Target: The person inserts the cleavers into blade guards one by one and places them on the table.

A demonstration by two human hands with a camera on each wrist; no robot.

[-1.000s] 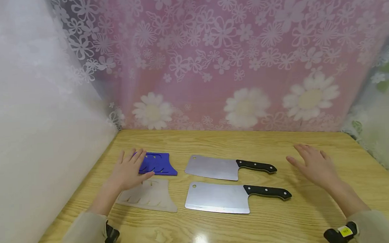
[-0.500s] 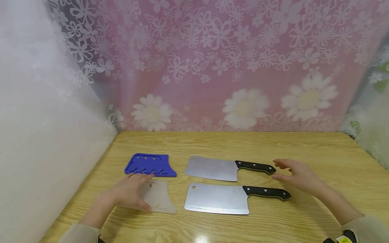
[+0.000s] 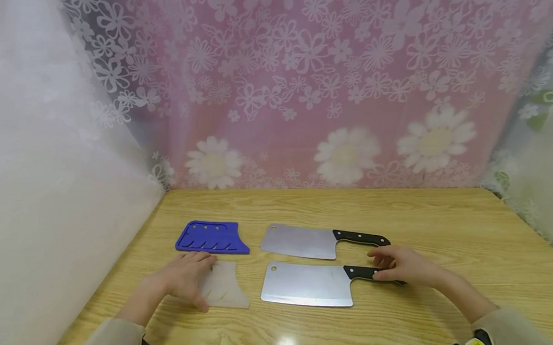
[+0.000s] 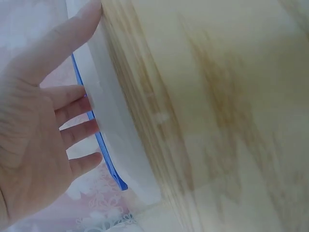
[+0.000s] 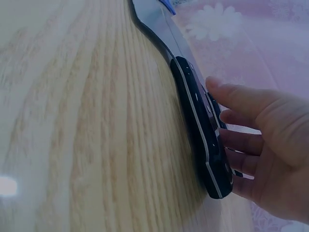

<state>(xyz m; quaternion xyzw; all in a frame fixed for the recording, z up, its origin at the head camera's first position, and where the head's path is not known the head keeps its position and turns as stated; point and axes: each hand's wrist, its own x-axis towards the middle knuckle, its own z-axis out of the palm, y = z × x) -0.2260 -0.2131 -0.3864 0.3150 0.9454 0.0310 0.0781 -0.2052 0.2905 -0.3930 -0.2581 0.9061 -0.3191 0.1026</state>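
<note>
The wood-grain worktop [image 3: 360, 328] is bordered behind by a pink floral curtain [image 3: 301, 114]; a yellow label [image 3: 476, 344], lower right, is illegible. At lower left a pale sheath [image 3: 225, 288] is partly covered by the spread left hand [image 3: 184, 277]; right of centre, the lower cleaver [image 3: 307, 285] is overhung at its handle [image 3: 360, 273] by the right hand [image 3: 407, 264], thumb and fingers apart

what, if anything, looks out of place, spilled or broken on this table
Nothing stands out. The far cleaver and near cleaver lie flat, roughly parallel, no spill or damage visible. The blue cover and white cover lie to their left. The left hand hides part of the white cover, so I can't check that part.
</note>
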